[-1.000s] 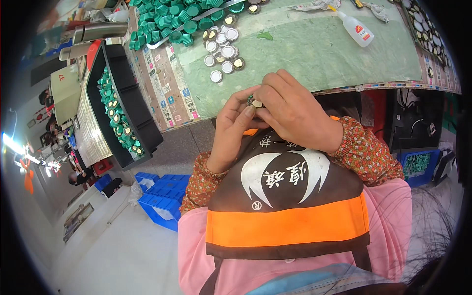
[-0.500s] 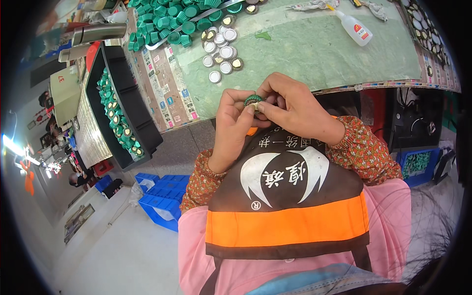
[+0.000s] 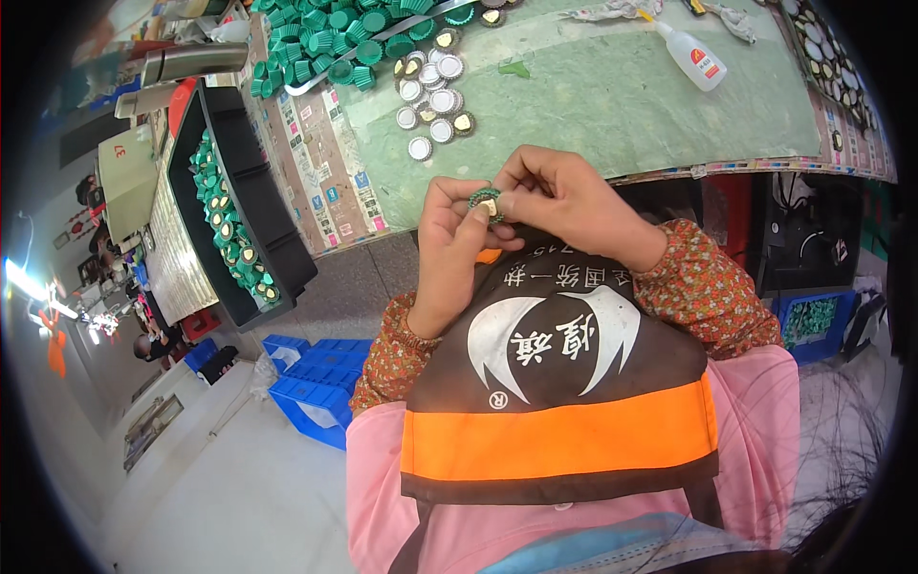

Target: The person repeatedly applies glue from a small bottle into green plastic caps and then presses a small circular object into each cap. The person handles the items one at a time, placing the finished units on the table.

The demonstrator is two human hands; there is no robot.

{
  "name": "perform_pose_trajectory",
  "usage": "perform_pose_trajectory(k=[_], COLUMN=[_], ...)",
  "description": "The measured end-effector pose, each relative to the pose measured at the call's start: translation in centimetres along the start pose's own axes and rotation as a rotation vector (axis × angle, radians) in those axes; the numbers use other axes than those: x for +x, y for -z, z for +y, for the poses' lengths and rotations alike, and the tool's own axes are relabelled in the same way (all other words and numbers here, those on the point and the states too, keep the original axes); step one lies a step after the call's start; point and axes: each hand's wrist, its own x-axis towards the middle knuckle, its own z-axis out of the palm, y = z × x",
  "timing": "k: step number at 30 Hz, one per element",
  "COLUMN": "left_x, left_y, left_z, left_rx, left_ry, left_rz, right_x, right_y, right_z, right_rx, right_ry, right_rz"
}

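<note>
In front of my apron, by the near edge of the table, I hold a small green fluted cup [image 3: 485,196] with a dark round piece and a cream-coloured bit in it. My left hand [image 3: 446,239] pinches it from the left, thumb across its front. From the other side my right hand [image 3: 585,210] grips its right edge with curled fingers; some fingertips are hidden. Beyond my hands lie several loose round caps [image 3: 441,101], mostly white-faced with crimped rims, a few with cream bits.
Green fluted cups [image 3: 335,38] are heaped at the far left. A black bin [image 3: 258,182] with filled green cups stands at left. A white squeeze bottle [image 3: 696,59] lies at the far right, near a tray of caps [image 3: 832,57]. Blue crates [image 3: 320,378] sit below at left.
The held cup has tilted and shifted slightly left, showing more of the cream bit. My right thumb has drawn back a little from its front.
</note>
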Motion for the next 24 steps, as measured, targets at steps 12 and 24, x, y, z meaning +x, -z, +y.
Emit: perform_pose_trajectory(k=[12,24], left_x=[0.0,-1.2], left_y=[-0.2,13.1], left_z=[-0.1,5.7], left_rx=[0.046,-0.563], left_ry=[0.013,-0.428], left_rz=[-0.001,0.196], right_x=[-0.2,-0.9], right_y=[0.3,5.4], right_z=[-0.2,-5.3], right_rx=[-0.349,-0.748], right_ry=[0.043,0.445], right_rz=[0.017,0.456])
